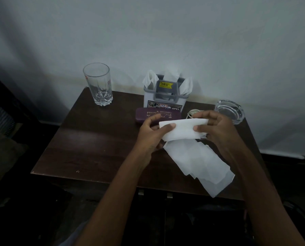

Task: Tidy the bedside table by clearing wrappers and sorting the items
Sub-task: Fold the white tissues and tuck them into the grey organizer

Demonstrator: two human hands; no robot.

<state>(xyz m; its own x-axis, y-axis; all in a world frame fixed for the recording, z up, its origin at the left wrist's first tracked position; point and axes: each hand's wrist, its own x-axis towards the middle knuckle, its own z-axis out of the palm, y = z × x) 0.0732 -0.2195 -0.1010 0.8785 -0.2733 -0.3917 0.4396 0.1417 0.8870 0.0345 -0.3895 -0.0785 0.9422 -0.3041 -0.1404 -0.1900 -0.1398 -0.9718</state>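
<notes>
Head view, left hand (150, 134) and right hand (217, 129) fingers pinching tissue strip (194, 158), long axis slanting near-right

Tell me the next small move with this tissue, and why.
Probably fold the trailing end up. The left hand and right hand pinch the white tissue at its folded top, but its long end lies loose across the table toward the front edge.
</notes>
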